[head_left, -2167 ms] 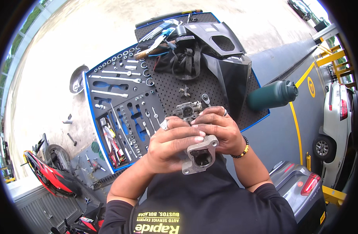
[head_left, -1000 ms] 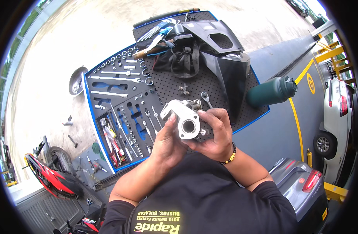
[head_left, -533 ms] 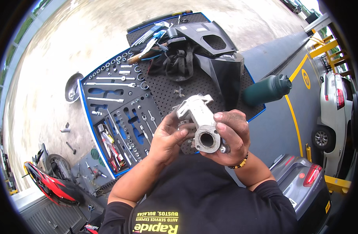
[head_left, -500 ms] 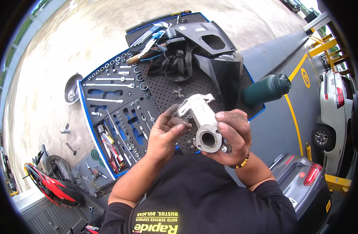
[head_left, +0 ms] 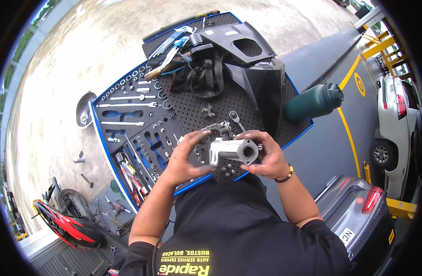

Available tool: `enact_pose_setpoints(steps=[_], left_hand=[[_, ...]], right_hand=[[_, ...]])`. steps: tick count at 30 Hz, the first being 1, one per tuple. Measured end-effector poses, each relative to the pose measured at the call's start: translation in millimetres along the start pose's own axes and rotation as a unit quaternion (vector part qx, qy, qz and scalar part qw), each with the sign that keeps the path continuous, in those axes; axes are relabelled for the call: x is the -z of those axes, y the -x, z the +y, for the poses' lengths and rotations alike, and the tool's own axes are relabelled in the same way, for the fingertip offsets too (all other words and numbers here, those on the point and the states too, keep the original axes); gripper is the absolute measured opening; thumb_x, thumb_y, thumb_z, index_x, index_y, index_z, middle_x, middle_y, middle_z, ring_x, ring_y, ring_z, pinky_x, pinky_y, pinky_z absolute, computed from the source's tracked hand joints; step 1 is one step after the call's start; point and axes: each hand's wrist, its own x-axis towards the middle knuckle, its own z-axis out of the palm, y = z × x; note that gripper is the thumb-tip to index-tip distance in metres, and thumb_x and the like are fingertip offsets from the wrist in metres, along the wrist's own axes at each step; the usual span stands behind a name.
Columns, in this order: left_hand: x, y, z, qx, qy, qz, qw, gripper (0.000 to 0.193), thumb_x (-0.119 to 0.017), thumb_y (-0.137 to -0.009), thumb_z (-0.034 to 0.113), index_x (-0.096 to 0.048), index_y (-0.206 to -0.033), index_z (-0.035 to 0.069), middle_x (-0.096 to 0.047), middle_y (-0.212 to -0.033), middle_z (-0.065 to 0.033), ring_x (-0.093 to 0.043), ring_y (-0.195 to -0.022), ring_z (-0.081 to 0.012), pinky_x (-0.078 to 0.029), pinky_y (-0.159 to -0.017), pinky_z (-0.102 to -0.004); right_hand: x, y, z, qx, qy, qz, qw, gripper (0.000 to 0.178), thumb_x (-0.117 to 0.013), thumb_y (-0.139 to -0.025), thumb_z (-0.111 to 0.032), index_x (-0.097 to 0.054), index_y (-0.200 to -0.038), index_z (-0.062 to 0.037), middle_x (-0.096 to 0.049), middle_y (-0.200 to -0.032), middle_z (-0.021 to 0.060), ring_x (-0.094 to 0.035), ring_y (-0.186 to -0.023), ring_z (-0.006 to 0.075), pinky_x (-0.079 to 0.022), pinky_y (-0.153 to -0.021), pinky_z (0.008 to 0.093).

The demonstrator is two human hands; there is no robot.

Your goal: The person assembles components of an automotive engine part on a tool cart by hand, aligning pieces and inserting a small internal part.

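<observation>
My right hand (head_left: 268, 158) grips a silver flanged metal pipe (head_left: 227, 152) by its round-mouthed end, thumb below and fingers above. The flange faces me, with a dark bore and bolt holes at its corners. By the pipe's other end is my left hand (head_left: 185, 156), its thumb and fingers spread wide apart; whether its tips touch the metal I cannot make out. Just beyond the pipe, a small metal assembly (head_left: 218, 129) and a ratchet (head_left: 235, 120) lie on the perforated cart top (head_left: 183, 103). Several small bolts (head_left: 227, 171) show below the pipe.
Left on the cart is a tool tray (head_left: 128, 103) of sockets and wrenches. Behind are hex keys (head_left: 172, 41), a black bag (head_left: 206, 76) and a black plastic panel (head_left: 261, 87). A green bottle (head_left: 312, 102) lies at right. A grey car (head_left: 358, 221) stands near my right elbow.
The pipe has turned sideways and come down a little, its round mouth swinging right. My left hand has opened wider beside it. The ratchet and small assembly now show beyond the pipe.
</observation>
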Motion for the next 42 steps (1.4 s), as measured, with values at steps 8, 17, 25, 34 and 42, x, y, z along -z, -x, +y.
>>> enact_pose_setpoints(steps=[8,17,25,34,42], left_hand=[[-22.1,49.3,-12.2,-0.029,-0.107,-0.033,0.993,0.064,-0.09,-0.056,0.013,-0.069,-0.117,0.008,-0.071,-0.12,-0.0104,-0.068,-0.105,-0.0303,-0.055,-0.09,-0.0393],[-38.8,58.7,-19.3,-0.191,-0.361,-0.03,0.912,0.045,-0.077,-0.075,0.017,-0.069,-0.119,0.011,-0.065,-0.119,-0.0022,-0.064,-0.102,-0.0206,-0.049,-0.088,-0.0382],[-36.8,74.3,-32.9,-0.094,-0.306,-0.019,0.947,0.055,-0.084,-0.074,0.025,-0.067,-0.125,0.016,-0.058,-0.126,-0.0042,-0.061,-0.111,-0.0236,-0.046,-0.097,-0.0429],[-62.2,75.7,-30.7,0.067,-0.181,0.058,0.979,0.074,-0.095,-0.059,0.035,-0.068,-0.121,0.005,-0.068,-0.126,-0.0113,-0.061,-0.119,-0.0357,-0.048,-0.102,-0.0461],[-62.6,86.2,-39.6,0.083,-0.109,0.094,0.986,0.077,-0.095,-0.06,0.025,-0.062,-0.127,0.006,-0.066,-0.127,-0.0139,-0.06,-0.12,-0.0359,-0.047,-0.104,-0.0461]], right_hand=[[2.0,13.1,16.2,-0.023,0.305,-0.074,0.949,0.071,-0.088,-0.073,-0.02,-0.059,-0.136,-0.0083,-0.062,-0.128,0.0121,-0.057,-0.126,0.0298,-0.045,-0.109,0.0424],[-3.0,17.2,35.3,0.033,0.572,-0.063,0.817,0.073,-0.088,-0.067,-0.024,-0.061,-0.133,-0.0119,-0.061,-0.125,0.0079,-0.059,-0.114,0.0291,-0.045,-0.1,0.0441],[-0.2,22.1,22.6,0.027,0.564,-0.062,0.823,0.069,-0.086,-0.071,-0.027,-0.061,-0.134,-0.014,-0.06,-0.127,0.0079,-0.057,-0.118,0.03,-0.045,-0.101,0.0444],[4.4,17.0,27.2,0.032,0.551,-0.083,0.83,0.067,-0.086,-0.071,-0.028,-0.062,-0.131,-0.0103,-0.064,-0.124,0.0072,-0.06,-0.115,0.0283,-0.044,-0.1,0.0442],[4.0,12.3,30.3,0.05,0.517,-0.075,0.851,0.063,-0.086,-0.072,-0.032,-0.065,-0.126,-0.0063,-0.067,-0.117,0.0099,-0.061,-0.112,0.03,-0.043,-0.101,0.0444]])
